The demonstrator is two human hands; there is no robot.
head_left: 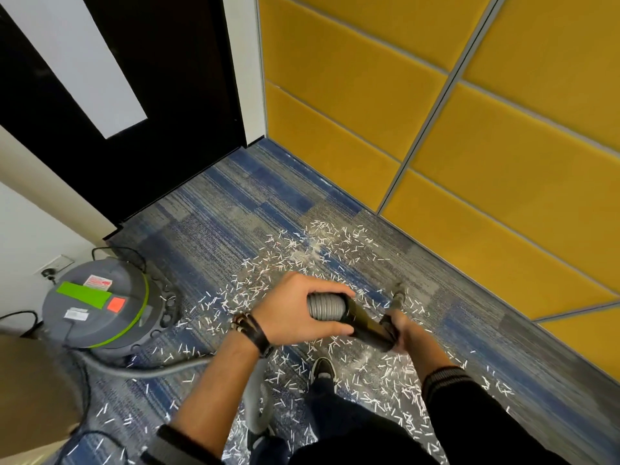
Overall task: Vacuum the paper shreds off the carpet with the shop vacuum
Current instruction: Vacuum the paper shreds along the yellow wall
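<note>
Head view, sole entry.

- Shop vacuum [97, 303]: grey drum with a green band. It stands on the carpet [218, 209] to the person's left, near a wall outlet [55, 265].
- Hose [327, 308]: grey and ribbed. It runs from the drum across the floor and up to the hands.
- Left hand [295, 310]: fingers and thumb are wrapped round the hose end where it meets the black wand [367, 325]. There are bracelets at the wrist.
- Right hand [404, 328]: closed round the wand just past the joint, with a dark cuffed sleeve behind it.
- Nozzle tip [398, 295]: blurred and low over the carpet, ahead of the right hand. Whether it touches the pile cannot be told.
- Paper shreds [318, 253]: white slivers. They lie thickest between the hands and the yellow wall panels [503, 135], and scatter on round the shoe [323, 369] and back beside the drum. Little of the floor looks cleared yet.

Step in hand, as judged: steadying the hose-to-wand joint and setting the tip down for a pass.

Notes for doing it well:
- Keep the joint pushed fully home so suction is not lost.
- Lay the tip flat to the pile and draw it in slow, overlapping strokes.
- Start at the wall edge and work back toward the feet, so shreds are not trodden in.
- Keep hose slack clear of the shoe.
</note>
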